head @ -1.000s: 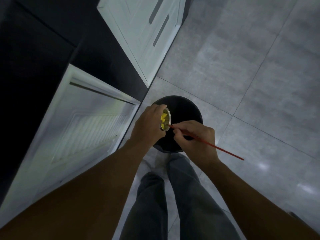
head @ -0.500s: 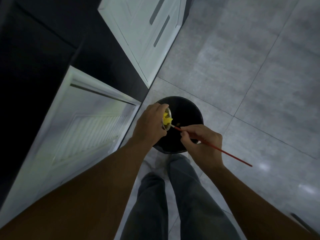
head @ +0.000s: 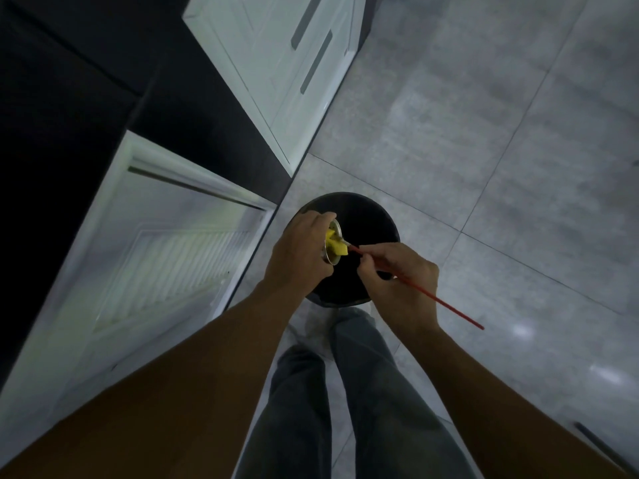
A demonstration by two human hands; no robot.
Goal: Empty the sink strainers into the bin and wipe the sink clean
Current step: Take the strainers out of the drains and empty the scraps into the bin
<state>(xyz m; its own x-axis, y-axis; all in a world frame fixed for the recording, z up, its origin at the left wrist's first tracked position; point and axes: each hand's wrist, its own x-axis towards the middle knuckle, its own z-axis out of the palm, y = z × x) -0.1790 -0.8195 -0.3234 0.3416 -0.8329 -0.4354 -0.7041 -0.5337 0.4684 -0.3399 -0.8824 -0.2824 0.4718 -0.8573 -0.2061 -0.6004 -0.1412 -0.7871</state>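
A round black bin (head: 366, 216) stands on the floor in front of my feet. Over its mouth my left hand (head: 299, 252) holds a small metal sink strainer (head: 334, 233) tipped on its side, its opening facing right. Yellow scraps (head: 336, 244) stick out of the strainer's mouth. My right hand (head: 401, 278) pinches a thin red stick (head: 446, 305), and the stick's tip touches the yellow scraps at the strainer's rim. The bin's inside is dark and its contents cannot be seen.
A white cabinet door (head: 145, 257) stands open to the left of the bin. More white cabinet fronts with grey handles (head: 294, 63) run along the upper middle. Grey floor tiles (head: 484, 133) spread to the right. My legs in grey trousers (head: 345, 392) are below the bin.
The yellow scraps have been dragged from inside the strainer out to its mouth. My right hand and the stick have shifted slightly right and down. My left hand has stayed over the bin.
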